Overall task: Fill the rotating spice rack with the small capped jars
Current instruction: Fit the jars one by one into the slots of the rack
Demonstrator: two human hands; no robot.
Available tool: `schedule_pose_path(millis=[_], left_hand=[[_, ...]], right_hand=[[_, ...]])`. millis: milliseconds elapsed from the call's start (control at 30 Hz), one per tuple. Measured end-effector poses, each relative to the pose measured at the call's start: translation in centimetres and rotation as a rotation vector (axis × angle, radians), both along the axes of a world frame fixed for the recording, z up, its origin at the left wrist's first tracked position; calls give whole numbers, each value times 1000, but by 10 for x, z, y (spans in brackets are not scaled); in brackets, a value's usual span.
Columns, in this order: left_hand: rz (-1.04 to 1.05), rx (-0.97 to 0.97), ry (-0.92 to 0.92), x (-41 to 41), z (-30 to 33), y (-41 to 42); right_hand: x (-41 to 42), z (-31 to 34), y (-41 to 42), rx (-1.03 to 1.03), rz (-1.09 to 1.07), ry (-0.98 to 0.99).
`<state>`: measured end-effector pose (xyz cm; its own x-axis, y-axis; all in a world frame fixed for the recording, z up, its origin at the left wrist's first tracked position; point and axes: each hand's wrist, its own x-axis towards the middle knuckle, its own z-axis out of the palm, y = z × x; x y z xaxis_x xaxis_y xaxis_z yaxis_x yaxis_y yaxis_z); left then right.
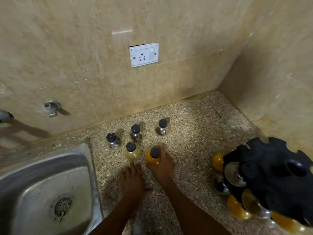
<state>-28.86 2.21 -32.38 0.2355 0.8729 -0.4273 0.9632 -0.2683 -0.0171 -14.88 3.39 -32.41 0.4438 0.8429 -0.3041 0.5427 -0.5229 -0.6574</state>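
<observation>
Several small glass jars with black caps stand on the speckled counter [194, 133]. My right hand [162, 165] grips an orange-filled jar [153, 157] at the front of the group. Just left of it stands a pale yellow jar [131, 151], with my left hand [133, 180] reaching toward it, fingers straight and near its base. Behind stand three jars with dark or clear contents [112, 140], [136, 133], [162, 127]. The black rotating spice rack [274, 177] stands at the right, with several orange and clear jars in its lower slots.
A steel sink [42, 189] lies at the lower left, its rim beside my left forearm. Tiled walls close the back and right side. A white socket [144, 54] sits on the back wall, a tap fitting [52, 106] to the left.
</observation>
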Motion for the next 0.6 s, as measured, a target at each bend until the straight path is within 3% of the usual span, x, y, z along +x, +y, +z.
schedule_pose_path(millis=[333,467,600], left_hand=[[5,8,-135,7,5,-7],[-68,56,-261,43,17,-38],[-160,142,-513,83,52,-87]], right_hand=[[52,29,-110,-66,-187,13],[63,48,-162,21,-262,39],[72,67,-229,95,-358,84]])
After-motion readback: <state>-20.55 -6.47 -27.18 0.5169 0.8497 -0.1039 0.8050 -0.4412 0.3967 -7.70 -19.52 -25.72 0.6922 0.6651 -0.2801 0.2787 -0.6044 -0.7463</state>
